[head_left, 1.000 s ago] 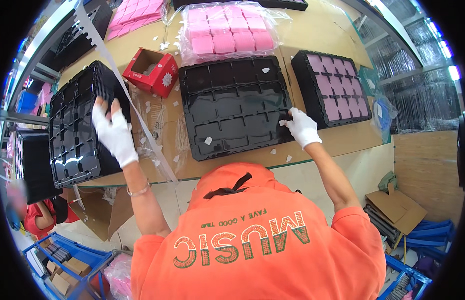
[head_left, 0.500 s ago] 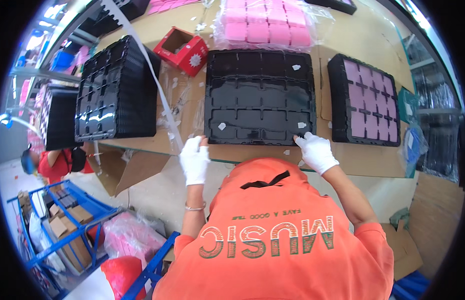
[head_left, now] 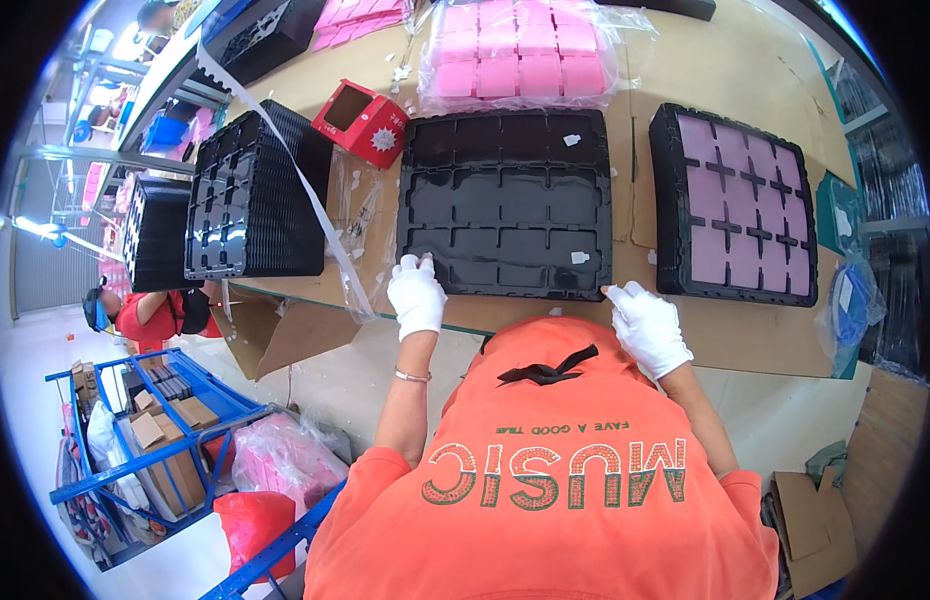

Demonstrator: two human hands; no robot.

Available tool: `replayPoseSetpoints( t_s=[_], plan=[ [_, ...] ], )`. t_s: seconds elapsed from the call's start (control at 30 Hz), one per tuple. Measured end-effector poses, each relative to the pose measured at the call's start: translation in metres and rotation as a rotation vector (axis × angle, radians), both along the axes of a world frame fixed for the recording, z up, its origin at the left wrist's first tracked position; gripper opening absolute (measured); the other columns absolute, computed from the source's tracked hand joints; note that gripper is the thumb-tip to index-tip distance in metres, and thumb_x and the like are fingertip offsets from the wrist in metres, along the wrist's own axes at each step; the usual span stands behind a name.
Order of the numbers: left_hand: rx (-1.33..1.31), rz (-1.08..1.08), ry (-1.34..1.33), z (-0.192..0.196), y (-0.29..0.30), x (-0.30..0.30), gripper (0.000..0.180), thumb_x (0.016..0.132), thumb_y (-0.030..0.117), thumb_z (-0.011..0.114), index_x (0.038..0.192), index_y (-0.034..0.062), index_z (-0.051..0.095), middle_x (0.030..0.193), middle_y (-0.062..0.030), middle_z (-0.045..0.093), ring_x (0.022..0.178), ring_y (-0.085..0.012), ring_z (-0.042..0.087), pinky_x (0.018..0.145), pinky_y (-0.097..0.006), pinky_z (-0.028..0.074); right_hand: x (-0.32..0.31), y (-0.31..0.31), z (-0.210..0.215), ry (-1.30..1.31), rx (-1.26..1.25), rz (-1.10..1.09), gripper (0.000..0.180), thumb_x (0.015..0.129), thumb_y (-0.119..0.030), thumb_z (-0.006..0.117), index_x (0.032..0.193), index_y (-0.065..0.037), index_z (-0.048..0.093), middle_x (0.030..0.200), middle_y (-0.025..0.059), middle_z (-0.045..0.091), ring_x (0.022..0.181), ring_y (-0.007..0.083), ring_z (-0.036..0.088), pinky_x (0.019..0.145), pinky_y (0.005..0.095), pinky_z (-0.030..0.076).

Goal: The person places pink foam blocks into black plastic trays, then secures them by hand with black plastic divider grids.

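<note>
An empty black moulded tray [head_left: 505, 205] with several compartments lies on the cardboard-covered table [head_left: 745, 345] in front of me. My left hand [head_left: 417, 295], in a white glove, grips the tray's near left corner, fingers over the rim. My right hand [head_left: 647, 325], also gloved, holds the near right corner with its fingertips on the edge. A few small white scraps lie in the tray.
A stack of black trays [head_left: 250, 195] stands to the left, crossed by a white plastic strap [head_left: 285, 160]. A black tray filled with pink pieces [head_left: 740, 205] lies to the right. Behind are a red box [head_left: 363, 122] and bagged pink pieces [head_left: 515, 50]. A blue cart [head_left: 135, 430] stands below left.
My left hand left the stack of black trays and came to the middle tray's near left corner. My right hand stayed at the near right corner.
</note>
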State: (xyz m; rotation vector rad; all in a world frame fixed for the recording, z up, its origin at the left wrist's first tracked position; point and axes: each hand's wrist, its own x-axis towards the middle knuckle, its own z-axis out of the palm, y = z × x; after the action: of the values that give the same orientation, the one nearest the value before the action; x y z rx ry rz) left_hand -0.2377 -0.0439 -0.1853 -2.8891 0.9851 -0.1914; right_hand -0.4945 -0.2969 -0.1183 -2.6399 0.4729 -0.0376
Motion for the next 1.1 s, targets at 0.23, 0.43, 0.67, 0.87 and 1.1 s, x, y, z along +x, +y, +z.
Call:
replayPoseSetpoints(
  t_s=[0.23,0.43,0.67,0.87,1.1],
  plan=[
    [0.104,-0.122,0.015,0.003,0.001,0.010,0.018,0.080,0.015,0.066,0.097,0.0121,0.072,0.089,-0.0077,0.060,0.084,-0.0277,0.060,0.069,-0.041,0.050,0.012,-0.010,-0.007,0.026,0.070,0.057,0.026,0.085,-0.013,0.057,0.109,-0.011,0.065,0.086,0.0094,0.059,0.076,0.0275,0.064,0.062,0.0429,0.050],
    [-0.100,0.078,0.108,0.004,-0.012,0.013,0.014,0.084,0.023,0.065,0.087,0.0111,0.073,0.085,-0.0103,0.067,0.078,-0.0311,0.065,0.069,-0.042,0.052,0.021,-0.010,-0.015,0.002,0.135,0.038,0.025,0.085,-0.012,0.057,0.108,-0.011,0.065,0.087,0.0093,0.060,0.077,0.0286,0.064,0.062,0.0436,0.050],
    [0.031,0.284,0.098,-0.001,-0.028,0.019,0.019,0.081,0.027,0.062,0.084,0.0099,0.070,0.087,-0.0125,0.068,0.076,-0.0305,0.067,0.066,-0.042,0.053,0.020,-0.014,-0.024,-0.029,0.134,0.023,0.024,0.085,-0.012,0.057,0.108,-0.011,0.065,0.085,0.0083,0.058,0.076,0.0283,0.062,0.060,0.0416,0.049],
    [-0.026,0.287,0.027,-0.010,-0.021,0.017,0.013,0.078,0.022,0.064,0.079,0.0098,0.068,0.083,-0.0111,0.066,0.076,-0.0306,0.066,0.067,-0.042,0.053,0.024,-0.018,-0.023,-0.009,0.118,0.038,0.025,0.086,-0.012,0.057,0.109,-0.011,0.065,0.085,0.0085,0.058,0.076,0.0283,0.063,0.060,0.0413,0.049],
    [-0.297,0.204,-0.097,0.008,0.007,0.011,0.011,0.077,0.012,0.067,0.082,0.0040,0.063,0.086,-0.0087,0.062,0.076,-0.0249,0.063,0.066,-0.036,0.051,0.016,-0.018,-0.025,-0.004,0.139,0.030,0.024,0.086,-0.012,0.057,0.109,-0.011,0.065,0.086,0.0090,0.059,0.077,0.0290,0.063,0.061,0.0416,0.049]
  ],
)
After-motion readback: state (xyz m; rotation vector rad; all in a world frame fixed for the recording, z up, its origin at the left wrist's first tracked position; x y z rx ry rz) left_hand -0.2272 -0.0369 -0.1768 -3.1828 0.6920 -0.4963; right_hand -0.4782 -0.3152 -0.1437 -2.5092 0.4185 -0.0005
